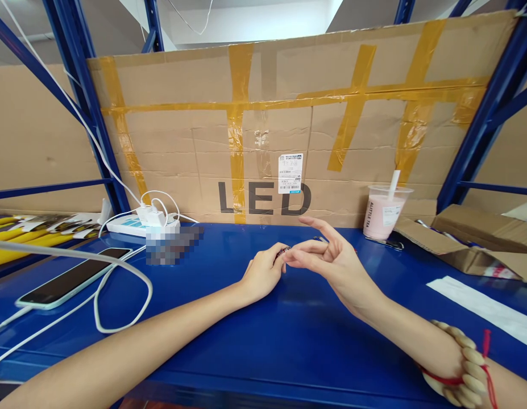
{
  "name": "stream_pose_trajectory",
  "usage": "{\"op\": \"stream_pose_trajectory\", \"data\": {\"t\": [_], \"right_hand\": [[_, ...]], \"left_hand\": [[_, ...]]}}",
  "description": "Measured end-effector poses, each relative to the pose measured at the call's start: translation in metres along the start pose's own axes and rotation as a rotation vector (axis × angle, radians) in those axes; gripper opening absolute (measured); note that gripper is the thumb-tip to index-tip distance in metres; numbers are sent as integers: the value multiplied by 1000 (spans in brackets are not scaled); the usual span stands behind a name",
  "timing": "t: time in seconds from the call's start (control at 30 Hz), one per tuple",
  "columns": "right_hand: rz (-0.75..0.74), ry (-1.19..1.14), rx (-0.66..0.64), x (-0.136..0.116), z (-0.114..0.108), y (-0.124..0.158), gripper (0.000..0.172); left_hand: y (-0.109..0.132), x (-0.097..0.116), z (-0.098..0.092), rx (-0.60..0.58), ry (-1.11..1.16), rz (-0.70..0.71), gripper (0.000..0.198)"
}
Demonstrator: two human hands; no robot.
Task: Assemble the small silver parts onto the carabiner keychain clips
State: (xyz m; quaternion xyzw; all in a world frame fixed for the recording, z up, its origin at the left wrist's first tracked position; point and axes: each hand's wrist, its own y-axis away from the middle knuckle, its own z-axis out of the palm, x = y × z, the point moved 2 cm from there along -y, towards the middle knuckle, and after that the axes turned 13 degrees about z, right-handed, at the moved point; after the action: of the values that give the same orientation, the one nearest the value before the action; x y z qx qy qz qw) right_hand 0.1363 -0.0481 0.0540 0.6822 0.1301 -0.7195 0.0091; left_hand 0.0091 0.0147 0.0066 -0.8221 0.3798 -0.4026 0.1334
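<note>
Over blue tabletop (254, 352), left hand (264, 272) gripping small item (282, 251), right hand (339, 266) bent, finger (320, 226) raised

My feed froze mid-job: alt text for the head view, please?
The left hand holds a small, mostly hidden object over a blue surface, the right hand at or near it. A phone lies left; a pink drink stands right.

A pale beaded bracelet (472, 358) with red cord (486, 342) encircles the right forearm (406, 335).
</note>
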Motion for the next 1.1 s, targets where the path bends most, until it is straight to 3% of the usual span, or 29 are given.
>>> {"op": "stream_pose_trajectory", "data": {"t": [0.13,0.5,0.7,0.93,1.1], "right_hand": [[65,-56,-17,1,-1,-1,62],[100,-74,15,8,-1,-4,73],[142,-98,39,8,-2,-5,62],[158,-21,38,14,-9,-11,78],[170,9,89,20,-17,-19,76]], "left_hand": [[0,-4,2,-4,8,2,27],[1,3,-1,-4,5,-20,25],[0,-4,1,-8,-20,17,25],[0,1,0,-3,-17,-4,26],[0,3,-1,-1,-38,-4,26]]}}
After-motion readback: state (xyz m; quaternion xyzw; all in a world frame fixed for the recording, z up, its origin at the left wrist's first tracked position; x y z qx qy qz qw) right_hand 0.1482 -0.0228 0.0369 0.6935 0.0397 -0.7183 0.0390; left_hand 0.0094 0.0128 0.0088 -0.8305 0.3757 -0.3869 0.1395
